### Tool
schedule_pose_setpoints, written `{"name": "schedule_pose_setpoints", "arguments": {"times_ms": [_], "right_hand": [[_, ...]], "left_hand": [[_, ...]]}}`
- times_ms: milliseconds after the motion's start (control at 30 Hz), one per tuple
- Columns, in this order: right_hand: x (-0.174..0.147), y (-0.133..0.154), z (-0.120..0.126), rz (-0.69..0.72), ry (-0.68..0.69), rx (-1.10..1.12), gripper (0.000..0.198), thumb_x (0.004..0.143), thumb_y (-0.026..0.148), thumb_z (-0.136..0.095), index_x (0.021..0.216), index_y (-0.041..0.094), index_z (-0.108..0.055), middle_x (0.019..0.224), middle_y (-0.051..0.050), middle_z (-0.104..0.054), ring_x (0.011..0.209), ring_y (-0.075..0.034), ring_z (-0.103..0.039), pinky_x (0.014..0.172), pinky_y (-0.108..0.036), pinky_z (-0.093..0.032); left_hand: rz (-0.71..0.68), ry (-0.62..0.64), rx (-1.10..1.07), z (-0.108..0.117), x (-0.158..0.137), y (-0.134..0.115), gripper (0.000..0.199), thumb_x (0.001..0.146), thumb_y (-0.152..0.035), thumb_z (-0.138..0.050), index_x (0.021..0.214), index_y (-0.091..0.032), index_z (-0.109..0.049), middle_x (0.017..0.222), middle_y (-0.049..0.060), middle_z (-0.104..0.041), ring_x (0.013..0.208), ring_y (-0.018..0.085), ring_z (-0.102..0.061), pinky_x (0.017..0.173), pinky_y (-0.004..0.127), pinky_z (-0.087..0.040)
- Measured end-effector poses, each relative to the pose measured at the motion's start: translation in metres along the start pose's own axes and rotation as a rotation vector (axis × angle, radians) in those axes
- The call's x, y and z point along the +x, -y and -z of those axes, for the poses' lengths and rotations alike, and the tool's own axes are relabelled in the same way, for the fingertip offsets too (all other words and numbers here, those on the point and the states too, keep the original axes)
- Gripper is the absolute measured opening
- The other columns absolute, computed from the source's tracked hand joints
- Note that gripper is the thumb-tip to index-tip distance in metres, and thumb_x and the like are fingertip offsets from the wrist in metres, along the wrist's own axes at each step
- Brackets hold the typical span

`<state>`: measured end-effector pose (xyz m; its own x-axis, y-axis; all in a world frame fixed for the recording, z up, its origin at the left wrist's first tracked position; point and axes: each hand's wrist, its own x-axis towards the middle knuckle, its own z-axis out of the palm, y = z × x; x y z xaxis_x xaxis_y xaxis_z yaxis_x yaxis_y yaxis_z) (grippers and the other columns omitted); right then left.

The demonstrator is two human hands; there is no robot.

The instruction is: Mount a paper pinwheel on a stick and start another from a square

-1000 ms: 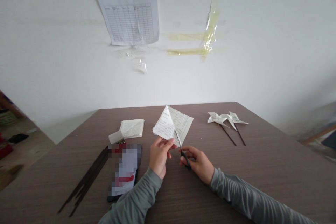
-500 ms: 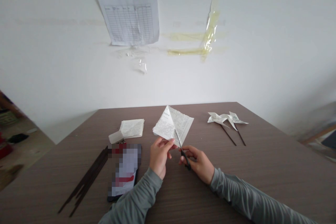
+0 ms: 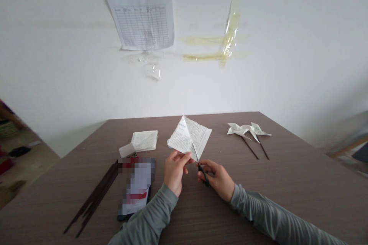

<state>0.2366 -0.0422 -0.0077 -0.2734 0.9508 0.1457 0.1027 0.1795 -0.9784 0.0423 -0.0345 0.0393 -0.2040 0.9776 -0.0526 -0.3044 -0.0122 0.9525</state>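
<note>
Square white printed-paper sheet (image 3: 178, 137): held over the brown wood-grain desk (image 3: 304, 172). Left hand (image 3: 173, 171): grip pinching its near edge. Right hand (image 3: 220, 180): grip closed on slim black-handled metal scissors (image 3: 204, 176). Sheet judged light, flimsy, easily torn; best held by edges, beside the blades.

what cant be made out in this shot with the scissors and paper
All in the head view:
- Scissors: handle partly hidden by the right hand.
- Held paper: print too small to read.
- Phone-like device: screen masked by pixelation.
- Left sleeve: cut off by the bottom edge.
</note>
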Motion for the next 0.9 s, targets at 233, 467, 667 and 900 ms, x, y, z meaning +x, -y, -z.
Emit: {"name": "schedule_pose_setpoints", "arguments": {"times_ms": [233, 467, 667, 900], "right_hand": [[-0.002, 0.006, -0.002, -0.008, -0.012, -0.004, 0.047, 0.091, 0.071, -0.098, 0.112, 0.03, -0.091, 0.078, -0.005, -0.089, 0.074, -0.032, -0.082, 0.076, -0.046, -0.071], [-0.004, 0.012, -0.002, -0.044, 0.004, 0.018, 0.056, 0.087, 0.078, -0.102, 0.113, 0.03, -0.088, 0.078, -0.005, -0.089, 0.073, -0.032, -0.082, 0.075, -0.046, -0.069], [-0.008, 0.01, 0.003, -0.022, 0.051, -0.045, 0.061, 0.09, 0.085, -0.099, 0.114, 0.031, -0.087, 0.085, -0.006, -0.093, 0.075, -0.032, -0.084, 0.075, -0.044, -0.067], [-0.007, -0.02, 0.013, 0.071, 0.129, -0.158, 0.067, 0.092, 0.094, -0.093, 0.112, 0.031, -0.093, 0.076, -0.008, -0.091, 0.077, -0.036, -0.084, 0.089, -0.053, -0.071]], "left_hand": [[0.002, 0.0, -0.005, -0.001, 0.001, 0.0, 0.05, 0.058, -0.048, -0.116, 0.084, -0.023, -0.08, 0.079, 0.004, -0.09, 0.072, 0.025, -0.089, 0.048, 0.021, -0.041], [0.002, 0.009, 0.016, 0.002, 0.002, 0.002, 0.047, 0.062, -0.048, -0.114, 0.085, -0.023, -0.081, 0.079, 0.003, -0.089, 0.074, 0.025, -0.09, 0.048, 0.021, -0.042], [-0.024, -0.013, 0.016, 0.002, 0.003, 0.0, 0.048, 0.062, -0.049, -0.114, 0.085, -0.022, -0.082, 0.081, 0.006, -0.089, 0.074, 0.025, -0.088, 0.047, 0.02, -0.038], [-0.099, -0.102, 0.018, 0.01, 0.008, -0.006, 0.052, 0.061, -0.056, -0.112, 0.088, -0.022, -0.084, 0.082, 0.007, -0.088, 0.071, 0.022, -0.08, 0.045, 0.02, -0.031]]}}
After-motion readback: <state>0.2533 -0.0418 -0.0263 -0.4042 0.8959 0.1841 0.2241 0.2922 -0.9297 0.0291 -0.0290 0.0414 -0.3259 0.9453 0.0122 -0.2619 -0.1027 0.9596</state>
